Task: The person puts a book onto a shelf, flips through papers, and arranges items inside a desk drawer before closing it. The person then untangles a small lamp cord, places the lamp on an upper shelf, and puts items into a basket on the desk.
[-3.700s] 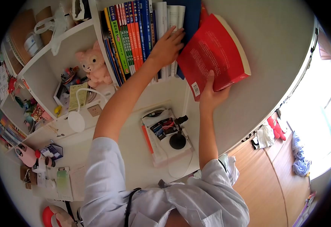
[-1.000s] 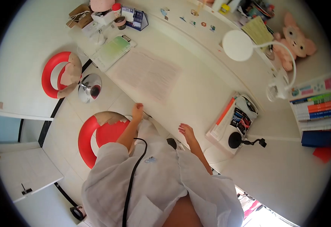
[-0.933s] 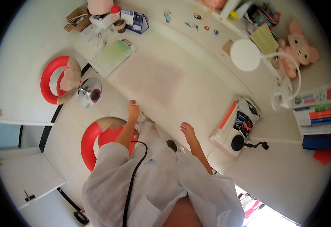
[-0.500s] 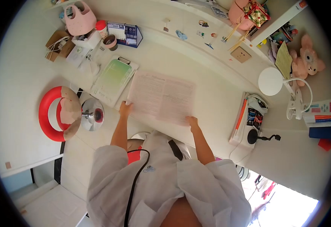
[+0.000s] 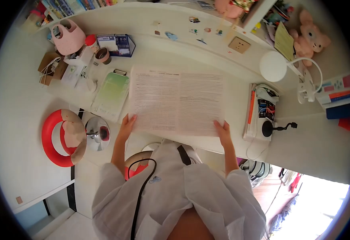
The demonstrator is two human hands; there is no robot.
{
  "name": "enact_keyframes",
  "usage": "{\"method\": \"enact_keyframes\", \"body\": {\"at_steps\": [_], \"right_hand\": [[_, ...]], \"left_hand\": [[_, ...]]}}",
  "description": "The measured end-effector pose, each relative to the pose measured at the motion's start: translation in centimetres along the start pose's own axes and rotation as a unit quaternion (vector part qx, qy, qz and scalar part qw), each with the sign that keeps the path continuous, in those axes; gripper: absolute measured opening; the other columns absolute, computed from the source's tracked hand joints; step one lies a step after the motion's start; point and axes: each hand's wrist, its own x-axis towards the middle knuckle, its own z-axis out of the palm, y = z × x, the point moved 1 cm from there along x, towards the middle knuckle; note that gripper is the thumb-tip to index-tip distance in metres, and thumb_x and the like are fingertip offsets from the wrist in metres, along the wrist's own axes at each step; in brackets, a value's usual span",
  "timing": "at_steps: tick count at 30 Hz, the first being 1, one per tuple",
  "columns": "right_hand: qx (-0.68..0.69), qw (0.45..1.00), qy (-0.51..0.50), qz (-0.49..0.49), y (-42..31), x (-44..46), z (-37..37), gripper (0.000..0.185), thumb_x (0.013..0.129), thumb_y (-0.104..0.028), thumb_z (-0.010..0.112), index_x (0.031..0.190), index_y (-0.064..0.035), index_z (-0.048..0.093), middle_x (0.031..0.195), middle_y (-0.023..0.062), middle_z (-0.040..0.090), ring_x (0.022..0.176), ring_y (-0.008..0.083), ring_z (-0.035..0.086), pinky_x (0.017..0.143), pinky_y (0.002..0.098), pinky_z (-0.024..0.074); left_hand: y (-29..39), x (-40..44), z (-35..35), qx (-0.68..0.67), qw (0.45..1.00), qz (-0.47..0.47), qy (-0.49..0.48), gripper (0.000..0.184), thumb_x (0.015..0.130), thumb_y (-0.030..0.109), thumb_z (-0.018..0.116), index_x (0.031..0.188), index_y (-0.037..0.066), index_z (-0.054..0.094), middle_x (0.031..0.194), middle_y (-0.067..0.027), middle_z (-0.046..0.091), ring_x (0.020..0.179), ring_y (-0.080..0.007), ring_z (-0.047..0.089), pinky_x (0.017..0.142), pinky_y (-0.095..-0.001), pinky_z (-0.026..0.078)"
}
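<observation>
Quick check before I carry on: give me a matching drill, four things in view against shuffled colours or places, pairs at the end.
1. printed sheet
2. clipboard
3. lamp head
4. stuffed toy

A. pink, with ears
B. in the left hand and right hand
C. white and round
D. green, left of the sheet

Pairs: 1-B; 2-D; 3-C; 4-A
</observation>
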Motion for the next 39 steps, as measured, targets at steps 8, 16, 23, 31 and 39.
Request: {"method": "enact_keyframes", "body": {"at_steps": [8, 16, 23, 31, 39], "right_hand": [[0.126, 0.987, 0.037, -0.092, -3.5, -8.7, -8.6, 0.023, 0.081, -0.011, 0.056, 0.102, -0.0011, 0.055, 0.098, 0.0058, 0.059, 0.089, 0.0116, 0.053, 0.079, 0.0252, 0.0407], [0.188, 0.976, 0.037, -0.103, -4.6, -14.5, -18.2, 0.021, 0.078, -0.008, 0.059, 0.097, 0.0018, 0.057, 0.095, 0.0069, 0.060, 0.085, 0.0126, 0.054, 0.077, 0.0255, 0.0418], [0.101, 0.986, 0.081, -0.106, -8.1, -16.3, -23.5, 0.025, 0.080, -0.011, 0.057, 0.099, 0.0044, 0.056, 0.095, 0.0080, 0.059, 0.085, 0.0133, 0.054, 0.075, 0.0238, 0.0416], [0.074, 0.972, 0.157, -0.157, -5.6, -15.3, -22.7, 0.026, 0.081, -0.018, 0.059, 0.096, 0.0036, 0.057, 0.091, 0.0064, 0.059, 0.080, 0.0115, 0.052, 0.071, 0.0237, 0.0420], [0.160, 0.969, 0.169, -0.086, -1.4, -13.4, -20.4, 0.033, 0.080, -0.020, 0.060, 0.102, 0.0036, 0.053, 0.095, 0.0080, 0.058, 0.081, 0.0139, 0.054, 0.071, 0.0262, 0.0427]], "left_hand": [[6.6, -7.5, 7.1, -0.032, 0.995, 0.090, 0.035, 0.032, 0.085, 0.018, 0.052, 0.109, -0.003, 0.048, 0.101, -0.0062, 0.057, 0.091, -0.0116, 0.051, 0.081, -0.0255, 0.039], [7.3, -14.2, 15.6, -0.013, 0.987, 0.154, 0.038, 0.031, 0.084, 0.019, 0.053, 0.105, -0.004, 0.051, 0.097, -0.0052, 0.057, 0.087, -0.0108, 0.051, 0.077, -0.0240, 0.040], [7.7, -16.0, 21.9, -0.006, 0.990, 0.143, 0.007, 0.033, 0.085, 0.020, 0.051, 0.107, -0.005, 0.050, 0.097, -0.0041, 0.057, 0.086, -0.0099, 0.050, 0.076, -0.0237, 0.039], [13.5, -17.4, 29.4, 0.188, 0.959, 0.168, -0.126, 0.036, 0.087, 0.020, 0.047, 0.115, -0.002, 0.045, 0.094, -0.0118, 0.060, 0.080, -0.0128, 0.054, 0.071, -0.0257, 0.042], [13.7, -19.7, 37.9, 0.332, 0.848, 0.326, -0.252, 0.047, 0.078, 0.011, 0.049, 0.123, 0.004, 0.039, 0.099, -0.0184, 0.056, 0.076, -0.0305, 0.056, 0.065, -0.0350, 0.046]]}}
